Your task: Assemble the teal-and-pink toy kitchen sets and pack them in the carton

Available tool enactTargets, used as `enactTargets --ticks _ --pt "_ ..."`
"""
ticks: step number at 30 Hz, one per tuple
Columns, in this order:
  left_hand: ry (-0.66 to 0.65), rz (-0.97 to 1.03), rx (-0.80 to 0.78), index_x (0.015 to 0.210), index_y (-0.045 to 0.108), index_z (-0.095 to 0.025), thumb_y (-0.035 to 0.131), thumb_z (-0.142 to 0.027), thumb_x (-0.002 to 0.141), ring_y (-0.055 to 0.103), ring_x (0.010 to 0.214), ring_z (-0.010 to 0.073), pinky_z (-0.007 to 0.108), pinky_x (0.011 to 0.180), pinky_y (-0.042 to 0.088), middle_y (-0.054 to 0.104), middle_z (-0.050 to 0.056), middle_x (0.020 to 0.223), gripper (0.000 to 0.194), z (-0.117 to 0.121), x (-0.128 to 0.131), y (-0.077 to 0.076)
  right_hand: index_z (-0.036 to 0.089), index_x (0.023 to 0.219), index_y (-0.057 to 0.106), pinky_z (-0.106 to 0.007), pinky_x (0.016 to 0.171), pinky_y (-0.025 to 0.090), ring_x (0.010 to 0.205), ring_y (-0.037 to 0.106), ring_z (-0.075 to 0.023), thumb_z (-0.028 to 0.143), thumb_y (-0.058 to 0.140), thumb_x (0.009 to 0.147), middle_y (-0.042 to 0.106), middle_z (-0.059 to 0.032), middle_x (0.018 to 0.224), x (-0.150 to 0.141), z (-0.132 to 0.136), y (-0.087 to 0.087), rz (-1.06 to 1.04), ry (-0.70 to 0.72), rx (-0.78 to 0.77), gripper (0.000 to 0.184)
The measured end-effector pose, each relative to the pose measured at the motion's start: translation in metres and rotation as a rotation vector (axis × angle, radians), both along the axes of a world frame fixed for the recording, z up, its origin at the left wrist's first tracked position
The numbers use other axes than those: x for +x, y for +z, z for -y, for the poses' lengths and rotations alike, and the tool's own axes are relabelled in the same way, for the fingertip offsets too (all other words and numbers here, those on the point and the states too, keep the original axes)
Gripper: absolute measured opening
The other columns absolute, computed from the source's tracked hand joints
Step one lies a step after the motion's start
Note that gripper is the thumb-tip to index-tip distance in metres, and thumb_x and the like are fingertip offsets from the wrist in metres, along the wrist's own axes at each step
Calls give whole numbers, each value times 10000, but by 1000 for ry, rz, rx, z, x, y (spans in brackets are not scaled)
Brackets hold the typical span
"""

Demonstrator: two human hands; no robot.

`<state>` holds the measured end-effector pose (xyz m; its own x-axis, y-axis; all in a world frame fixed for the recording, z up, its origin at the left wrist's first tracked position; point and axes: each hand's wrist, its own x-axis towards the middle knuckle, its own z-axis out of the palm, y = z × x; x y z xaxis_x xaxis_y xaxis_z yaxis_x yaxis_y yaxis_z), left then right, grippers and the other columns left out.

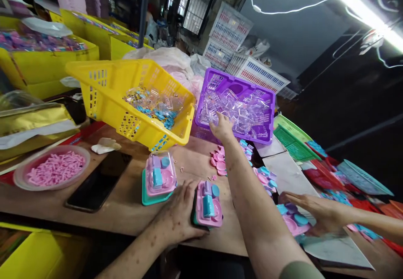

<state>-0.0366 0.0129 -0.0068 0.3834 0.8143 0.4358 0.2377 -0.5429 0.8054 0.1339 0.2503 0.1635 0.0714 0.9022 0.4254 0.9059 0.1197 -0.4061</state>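
My left hand (pixel 180 214) is curled around a small pink tray (pixel 208 205) filled with pink and blue toy pieces, holding it on the wooden table (pixel 132 195). My right hand (pixel 222 127) reaches far forward over the rim of a purple basket (pixel 239 104) of clear plastic lids; its fingers bend down among the lids and I cannot see whether they grip one. Just left of the tray stands a finished pack (pixel 159 176): a pink set under a clear lid on a teal base.
A tilted yellow basket (pixel 132 102) holds clear lids and blue bits. A bowl of pink pieces (pixel 55 167) and a black phone (pixel 99 180) lie left. Loose pink and blue parts (pixel 220 159) sit mid-table. Another person's hand (pixel 317 214) rests at right, with green baskets (pixel 292 138) beyond.
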Motion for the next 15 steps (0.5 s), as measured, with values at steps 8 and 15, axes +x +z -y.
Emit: enactTargets --ticks 8,15 --pt "-31 25 -11 1734 144 -348 1126 -347 591 482 1596 471 697 1323 453 444 185 1704 1507 -2 4 -4 192 1353 752 -550 1119 565 1100 731 -317 293 654 996 792 -122 1082 7 -8 24 24 115 7 384" --pt "-33 15 38 1720 223 -318 1088 -335 652 490 1602 461 691 1331 455 490 186 1670 1374 -7 -1 -2 334 1453 722 -503 892 691 1076 794 -290 614 634 1057 802 -78 1188 61 147 58 -466 512 -88 494"
